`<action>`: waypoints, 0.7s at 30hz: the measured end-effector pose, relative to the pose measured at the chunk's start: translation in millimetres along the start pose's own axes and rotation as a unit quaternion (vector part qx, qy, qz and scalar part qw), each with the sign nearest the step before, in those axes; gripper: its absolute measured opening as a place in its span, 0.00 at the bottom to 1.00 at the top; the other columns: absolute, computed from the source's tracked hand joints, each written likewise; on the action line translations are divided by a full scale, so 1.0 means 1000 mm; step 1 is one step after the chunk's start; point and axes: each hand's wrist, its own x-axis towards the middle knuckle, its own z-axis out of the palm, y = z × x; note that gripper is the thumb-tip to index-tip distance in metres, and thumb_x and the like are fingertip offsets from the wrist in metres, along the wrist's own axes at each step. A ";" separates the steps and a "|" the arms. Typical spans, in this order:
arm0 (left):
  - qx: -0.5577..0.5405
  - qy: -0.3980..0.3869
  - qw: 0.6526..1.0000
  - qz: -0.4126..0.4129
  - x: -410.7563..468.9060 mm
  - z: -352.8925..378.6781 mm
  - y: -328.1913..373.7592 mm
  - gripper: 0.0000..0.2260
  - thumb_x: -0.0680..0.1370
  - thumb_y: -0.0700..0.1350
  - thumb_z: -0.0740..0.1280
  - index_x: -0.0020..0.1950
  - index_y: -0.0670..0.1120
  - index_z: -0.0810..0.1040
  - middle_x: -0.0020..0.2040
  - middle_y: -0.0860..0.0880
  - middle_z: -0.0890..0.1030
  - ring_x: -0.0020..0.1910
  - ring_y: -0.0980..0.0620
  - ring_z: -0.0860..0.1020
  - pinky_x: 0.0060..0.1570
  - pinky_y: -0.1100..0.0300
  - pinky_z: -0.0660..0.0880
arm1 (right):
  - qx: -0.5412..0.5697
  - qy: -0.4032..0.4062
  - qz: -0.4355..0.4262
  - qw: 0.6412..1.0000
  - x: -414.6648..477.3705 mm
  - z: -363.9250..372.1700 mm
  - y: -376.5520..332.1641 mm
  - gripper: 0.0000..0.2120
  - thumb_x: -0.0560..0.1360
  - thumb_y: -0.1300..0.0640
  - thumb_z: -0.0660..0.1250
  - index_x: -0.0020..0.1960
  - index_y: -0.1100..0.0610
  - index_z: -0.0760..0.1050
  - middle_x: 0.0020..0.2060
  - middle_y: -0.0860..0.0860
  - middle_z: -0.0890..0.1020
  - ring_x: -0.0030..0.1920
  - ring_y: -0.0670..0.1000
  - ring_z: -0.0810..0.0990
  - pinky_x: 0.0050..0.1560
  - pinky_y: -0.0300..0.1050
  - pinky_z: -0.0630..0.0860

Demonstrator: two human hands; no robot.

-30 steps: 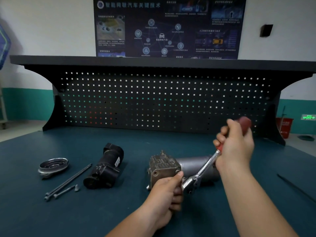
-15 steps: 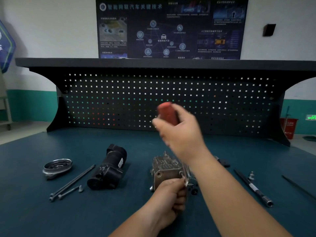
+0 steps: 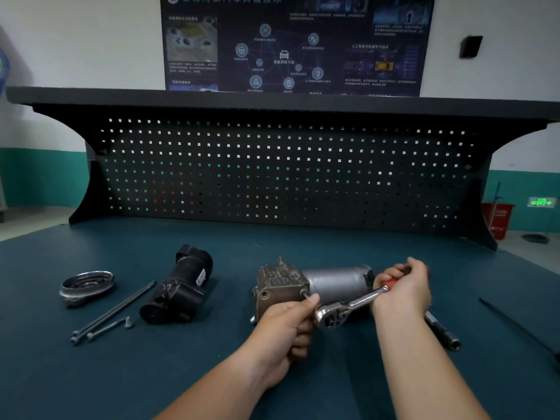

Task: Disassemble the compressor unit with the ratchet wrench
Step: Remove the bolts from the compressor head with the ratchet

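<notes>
chrome ratchet wrench (image 3: 348, 307) in r hand (image 3: 404, 291), ribbed metal compressor unit (image 3: 281, 286)

Desk (image 3: 91, 374) covered with dark teal mat. Black pegboard (image 3: 288, 177) upright at desk's rear, black shelf (image 3: 272, 101) across its top. Wall (image 3: 39, 71) white above, teal band below. Dark poster (image 3: 297, 43) with diagrams above shelf. Small black box (image 3: 470, 47) on wall, right. Green exit sign (image 3: 542, 202) low right, red bin (image 3: 497, 219) beside it. Pale floor (image 3: 27, 225) at left.
</notes>
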 end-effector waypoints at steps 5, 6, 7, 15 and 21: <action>0.020 0.007 1.000 -0.001 -0.001 -0.002 0.000 0.24 0.77 0.47 0.65 0.20 0.48 0.68 0.22 0.55 0.61 0.19 0.60 0.56 0.20 0.69 0.51 | -0.044 -0.071 -0.137 0.987 -0.012 0.016 0.002 0.05 0.77 0.59 0.58 0.52 0.57 0.64 0.34 0.49 0.70 0.24 0.43 0.70 0.22 0.34 0.65; 0.020 0.010 1.000 0.001 -0.001 -0.002 0.000 0.24 0.77 0.47 0.65 0.20 0.48 0.68 0.22 0.55 0.61 0.19 0.60 0.56 0.19 0.70 0.51 | -0.059 -0.093 -0.163 0.981 -0.016 0.017 0.004 0.07 0.77 0.60 0.57 0.55 0.56 0.63 0.36 0.49 0.70 0.27 0.43 0.71 0.24 0.35 0.67; 0.017 0.011 1.000 0.004 -0.001 -0.001 0.000 0.24 0.78 0.47 0.64 0.20 0.48 0.67 0.22 0.54 0.62 0.19 0.60 0.56 0.19 0.70 0.52 | -0.081 -0.118 -0.186 0.972 -0.021 0.018 0.008 0.08 0.78 0.60 0.56 0.57 0.54 0.64 0.38 0.49 0.71 0.29 0.42 0.72 0.26 0.35 0.69; -0.005 0.006 1.000 0.000 0.001 0.001 -0.001 0.23 0.79 0.46 0.62 0.22 0.49 0.69 0.22 0.54 0.62 0.20 0.59 0.57 0.18 0.68 0.54 | -0.273 -0.446 -0.216 0.824 -0.058 0.023 0.022 0.29 0.79 0.56 0.63 0.70 0.30 0.55 0.32 0.48 0.78 0.26 0.41 0.73 0.26 0.35 0.70; 0.064 0.033 0.997 0.031 0.001 -0.002 -0.004 0.13 0.73 0.40 0.59 0.29 0.49 0.71 0.24 0.53 0.66 0.22 0.58 0.61 0.23 0.65 0.56 | -0.396 -0.634 -0.219 0.627 -0.083 0.018 0.044 0.32 0.70 0.51 0.70 0.63 0.23 0.62 0.35 0.36 0.80 0.33 0.39 0.78 0.36 0.30 0.73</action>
